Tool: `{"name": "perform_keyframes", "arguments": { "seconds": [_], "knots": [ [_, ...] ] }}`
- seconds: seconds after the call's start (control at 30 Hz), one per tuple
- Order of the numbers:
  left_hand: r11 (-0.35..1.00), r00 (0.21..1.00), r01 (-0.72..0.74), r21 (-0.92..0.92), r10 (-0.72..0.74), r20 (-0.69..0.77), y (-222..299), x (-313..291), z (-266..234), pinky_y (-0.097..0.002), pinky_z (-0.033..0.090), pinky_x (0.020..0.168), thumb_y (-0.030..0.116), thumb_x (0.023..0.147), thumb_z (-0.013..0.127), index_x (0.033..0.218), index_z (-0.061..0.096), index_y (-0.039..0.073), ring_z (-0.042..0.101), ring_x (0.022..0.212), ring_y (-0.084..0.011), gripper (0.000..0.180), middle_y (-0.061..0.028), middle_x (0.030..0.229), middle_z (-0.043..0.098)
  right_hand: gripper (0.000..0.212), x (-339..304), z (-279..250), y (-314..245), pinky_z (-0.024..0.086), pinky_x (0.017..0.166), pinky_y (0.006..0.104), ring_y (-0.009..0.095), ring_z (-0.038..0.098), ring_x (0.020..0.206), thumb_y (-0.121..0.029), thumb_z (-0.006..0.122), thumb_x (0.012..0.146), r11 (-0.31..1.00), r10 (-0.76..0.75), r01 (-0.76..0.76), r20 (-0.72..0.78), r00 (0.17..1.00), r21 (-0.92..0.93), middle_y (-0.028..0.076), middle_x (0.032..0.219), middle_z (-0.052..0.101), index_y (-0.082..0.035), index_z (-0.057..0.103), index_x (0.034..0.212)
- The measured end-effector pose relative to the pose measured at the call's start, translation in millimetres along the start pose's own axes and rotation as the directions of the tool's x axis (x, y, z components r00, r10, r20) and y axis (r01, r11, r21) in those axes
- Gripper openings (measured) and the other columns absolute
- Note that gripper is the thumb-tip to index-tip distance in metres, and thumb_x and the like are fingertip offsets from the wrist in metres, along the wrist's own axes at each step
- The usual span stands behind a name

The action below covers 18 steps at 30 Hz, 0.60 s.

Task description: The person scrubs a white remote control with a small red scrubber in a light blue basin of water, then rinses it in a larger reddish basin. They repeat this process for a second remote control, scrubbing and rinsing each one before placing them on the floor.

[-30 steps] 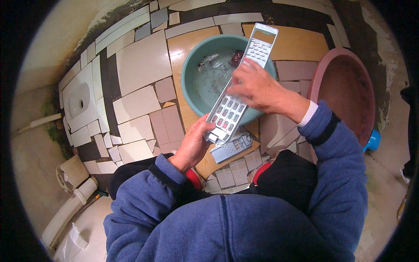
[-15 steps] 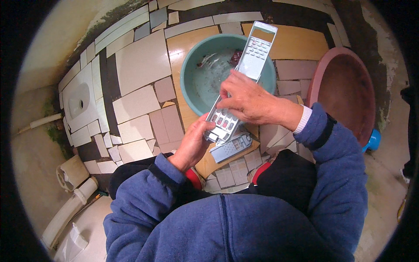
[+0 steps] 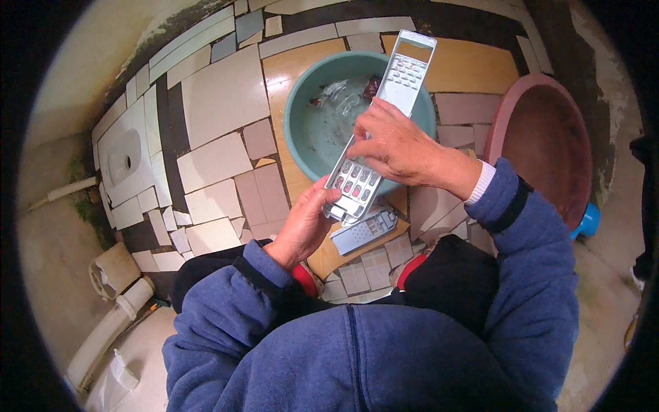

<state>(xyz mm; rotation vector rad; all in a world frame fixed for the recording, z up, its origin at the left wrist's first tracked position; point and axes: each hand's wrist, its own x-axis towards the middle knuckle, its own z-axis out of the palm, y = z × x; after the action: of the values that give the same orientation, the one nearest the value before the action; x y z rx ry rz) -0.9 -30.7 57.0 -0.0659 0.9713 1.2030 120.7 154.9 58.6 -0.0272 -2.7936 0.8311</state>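
Note:
A long pale grey grater point(image 3: 403, 86) slants over a teal basin point(image 3: 294, 117). Raised teeth and a cut-out end show at its far part, and reddish bits fill slots at its near part. My left hand point(image 3: 302, 223) grips the near end, thumb on top. Across the middle lies my right hand point(image 3: 401, 147), its thumb and fingers closed together against the surface; whatever they hold is hidden. Inside the basin are a dark red piece point(image 3: 372, 87) and a wrinkled clear plastic scrap point(image 3: 334, 91). Beneath the near end, a second pale blue-grey grater plate point(image 3: 364, 233) rests on the floor.
A large reddish-brown tub point(image 3: 542, 151) stands at the right, with a blue object point(image 3: 587, 221) beside it. The floor is patchwork tile point(image 3: 226, 103). A squat toilet pan point(image 3: 127, 161) is at the left, and white pipes point(image 3: 103, 329) lie at the lower left.
My right hand has slid a little up and away along the grater, uncovering more of the slots. My left hand keeps its hold at the near end.

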Motion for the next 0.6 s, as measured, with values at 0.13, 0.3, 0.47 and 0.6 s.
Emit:
{"name": "perform_keyframes", "arguments": {
  "seconds": [0.13, 0.3, 0.47, 0.6],
  "knots": [
    [1.000, 1.000, -0.001, -0.005, 0.001, 0.015, 0.4, 2.0, -1.4, -0.0327, 0.047, 0.093, 0.014, 0.091, 0.054, 0.128, 0.050, 0.004, 0.058, 0.104, -0.0133, 0.039, -0.0048, 0.115, 0.061, 0.010, -0.8, 3.6, 0.9, 0.039, 0.094, 0.0446, 0.025, 0.052, 0.087, -0.013, 0.065, 0.073, 0.997, -0.054, 0.055, -0.019, 0.998, 0.056, 0.007, 0.083, 0.051, -0.012, 0.070, 0.082],
    [1.000, 0.999, -0.006, -0.024, 0.007, 0.041, -1.9, 1.1, 1.4, -0.0328, 0.046, 0.095, 0.015, 0.092, 0.056, 0.129, 0.050, 0.004, 0.058, 0.106, -0.0129, 0.039, -0.0040, 0.117, 0.060, 0.010, -3.1, 6.3, -4.7, 0.042, 0.086, 0.0404, 0.025, 0.052, 0.086, -0.011, 0.065, 0.071, 0.990, 0.022, -0.009, -0.088, 0.996, 0.139, 0.008, 0.082, 0.052, -0.009, 0.069, 0.080],
    [1.000, 0.999, -0.009, -0.029, 0.010, 0.040, 0.3, 0.7, 2.4, -0.0344, 0.046, 0.096, 0.016, 0.093, 0.058, 0.129, 0.050, 0.005, 0.058, 0.107, -0.0132, 0.039, -0.0037, 0.119, 0.060, 0.012, -4.1, 6.5, -8.8, 0.039, 0.097, 0.0457, 0.025, 0.053, 0.090, -0.012, 0.066, 0.072, 0.995, -0.031, 0.039, -0.080, 0.996, 0.091, 0.007, 0.084, 0.053, -0.008, 0.069, 0.083],
    [0.999, 0.998, -0.014, -0.035, 0.016, 0.059, 1.9, 0.5, 1.7, -0.0361, 0.045, 0.097, 0.016, 0.093, 0.058, 0.130, 0.049, 0.006, 0.058, 0.108, -0.0135, 0.039, -0.0037, 0.119, 0.060, 0.012, -4.3, 7.6, -13.6, 0.034, 0.105, 0.0499, 0.025, 0.054, 0.093, -0.015, 0.067, 0.074, 0.993, -0.035, 0.040, -0.045, 0.998, 0.113, 0.008, 0.085, 0.053, -0.008, 0.068, 0.083]
  ]
}}
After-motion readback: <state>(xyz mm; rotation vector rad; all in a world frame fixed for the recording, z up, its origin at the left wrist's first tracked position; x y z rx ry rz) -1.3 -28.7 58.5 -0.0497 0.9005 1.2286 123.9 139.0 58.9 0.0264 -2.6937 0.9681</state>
